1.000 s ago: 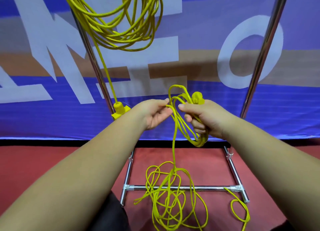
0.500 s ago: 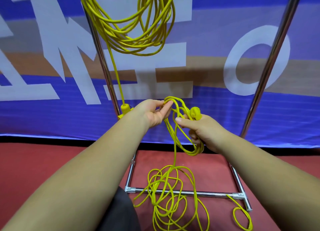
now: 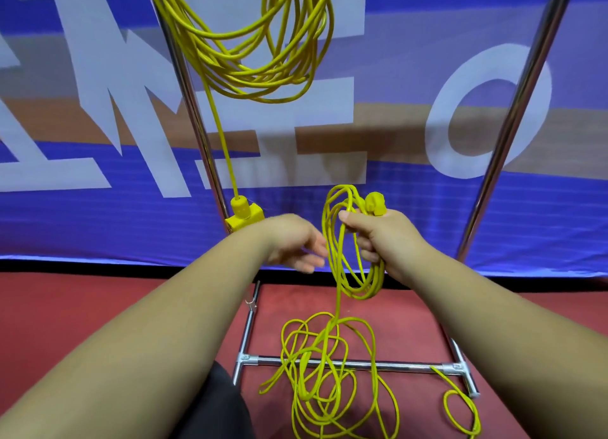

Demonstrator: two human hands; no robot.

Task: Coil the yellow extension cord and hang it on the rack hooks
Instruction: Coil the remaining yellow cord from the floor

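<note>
My right hand (image 3: pixel 390 241) grips a small coil of the yellow extension cord (image 3: pixel 348 241), with the cord's yellow plug (image 3: pixel 376 203) sticking up above the thumb. From the coil one strand drops to a loose tangle of the same cord (image 3: pixel 325 376) on the red floor, lying across the rack's bottom bar. My left hand (image 3: pixel 296 246) hovers just left of the coil, fingers relaxed and blurred, holding nothing. A second coiled yellow cord (image 3: pixel 263 53) hangs from the top of the rack, its socket end (image 3: pixel 243 216) dangling beside the left pole.
The chrome rack has a left pole (image 3: pixel 194 123), a right pole (image 3: pixel 513 123) and a floor crossbar (image 3: pixel 394 365). Behind it hangs a blue banner (image 3: pixel 98 215) with large white letters. A loop of cord (image 3: pixel 460 412) lies at the rack's right foot.
My left hand has let go of the loop and dropped down and left of the coil. My right hand keeps its grip, and the coil has gained a loop.
</note>
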